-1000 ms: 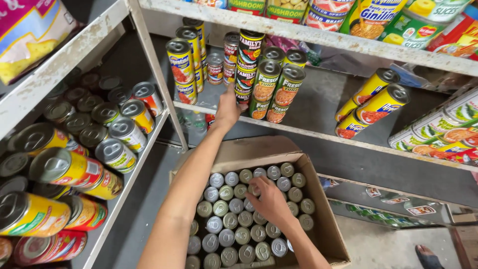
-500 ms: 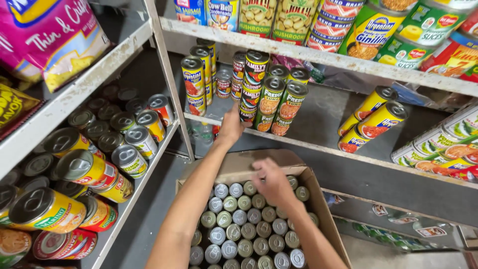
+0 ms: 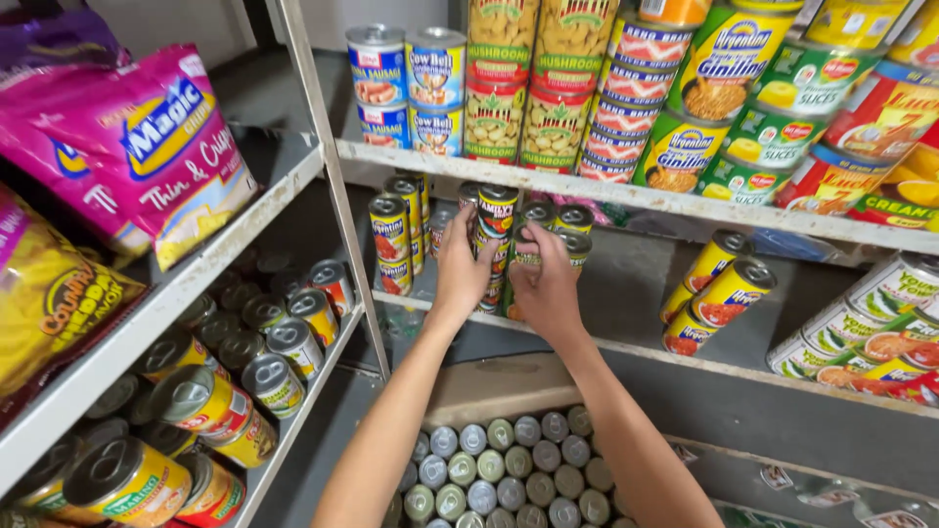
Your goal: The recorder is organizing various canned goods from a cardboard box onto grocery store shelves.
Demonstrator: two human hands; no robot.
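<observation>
Left hand (image 3: 462,269) fingers curled around a stacked can (image 3: 495,217) on the shelf (image 3: 626,347); right hand (image 3: 548,284) fingers wrapped around a green can (image 3: 523,256).

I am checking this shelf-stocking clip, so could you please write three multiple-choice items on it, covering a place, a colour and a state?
1. Where are both hands?
A. in the box
B. at the stacked cans on the middle shelf
C. on the snack bags

2. What colour is the large snack bag at upper left?
A. pink
B. green
C. white

3. How does the cardboard box below stand?
A. taped shut
B. open, with cans inside
C. tipped over

Answers:
1 B: the left hand and right hand meet at the stacked cans.
2 A: the snack bag is pink.
3 B: the cardboard box shows can tops.
</observation>
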